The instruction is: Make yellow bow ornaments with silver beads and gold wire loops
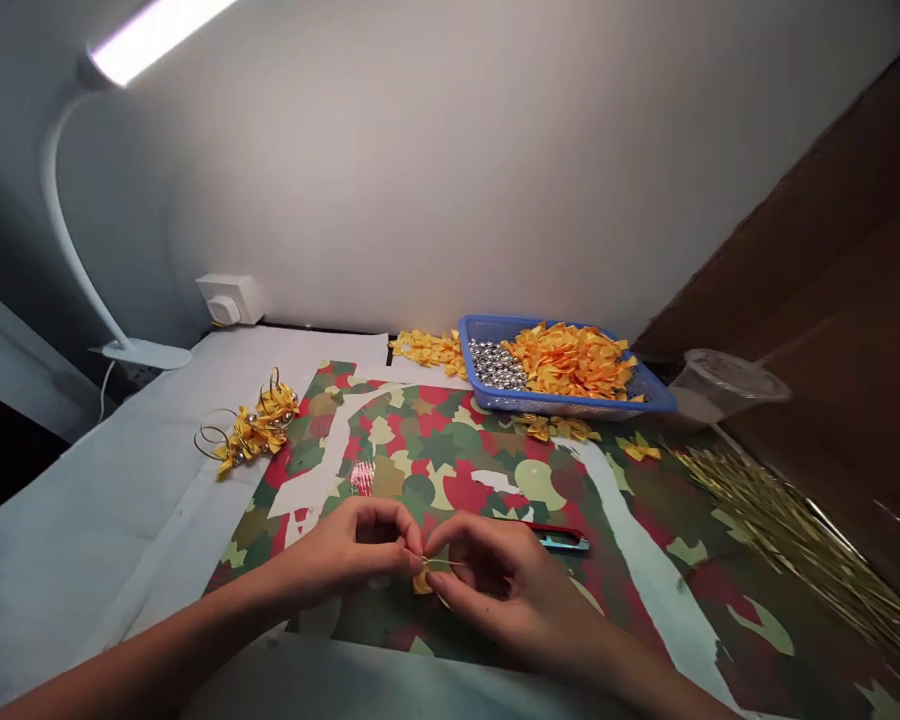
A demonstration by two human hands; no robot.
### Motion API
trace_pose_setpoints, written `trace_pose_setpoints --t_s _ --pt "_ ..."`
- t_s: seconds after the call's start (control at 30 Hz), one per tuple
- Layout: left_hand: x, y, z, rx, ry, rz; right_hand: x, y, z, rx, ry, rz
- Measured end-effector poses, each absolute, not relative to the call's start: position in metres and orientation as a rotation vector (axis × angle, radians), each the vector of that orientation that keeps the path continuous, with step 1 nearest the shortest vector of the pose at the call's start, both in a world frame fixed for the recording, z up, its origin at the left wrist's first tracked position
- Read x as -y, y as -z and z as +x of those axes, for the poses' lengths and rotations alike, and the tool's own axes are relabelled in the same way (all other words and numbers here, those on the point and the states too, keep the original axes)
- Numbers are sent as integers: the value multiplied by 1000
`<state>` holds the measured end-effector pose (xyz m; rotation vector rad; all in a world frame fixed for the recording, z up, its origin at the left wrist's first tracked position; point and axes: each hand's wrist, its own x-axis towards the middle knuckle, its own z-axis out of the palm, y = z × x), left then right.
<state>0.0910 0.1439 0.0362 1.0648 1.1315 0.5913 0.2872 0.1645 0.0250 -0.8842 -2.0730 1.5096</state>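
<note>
Low over the patterned sheet [412, 470], my left hand [352, 550] and my right hand [517, 580] meet at their fingertips. Between them hangs a small yellow ribbon bow [421, 583], partly covered by the fingers. A thin gold wire [450, 563] runs from it into my right hand's pinch. My left thumb and forefinger are closed at the top of the bow. Just behind my right hand lies a pair of thread snips [562, 540], its near end hidden.
A blue basket [570, 403] at the back holds silver beads [499, 366] and many yellow bows [570, 360]. Gold wires [795, 530] lie at right near a clear lidded tub [727, 385]. Wired bows [251, 435] lie at left, by a white lamp [146, 352].
</note>
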Motion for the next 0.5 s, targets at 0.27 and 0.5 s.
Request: trace_pose_setpoints --t_s 0.27,0.5 --pt "-128 -24 101 -1016 -608 921 -147 0 291 2054 -1407 -790" --pt "-130 -26 102 -995 -572 901 -145 0 296 2073 -1373 -744"
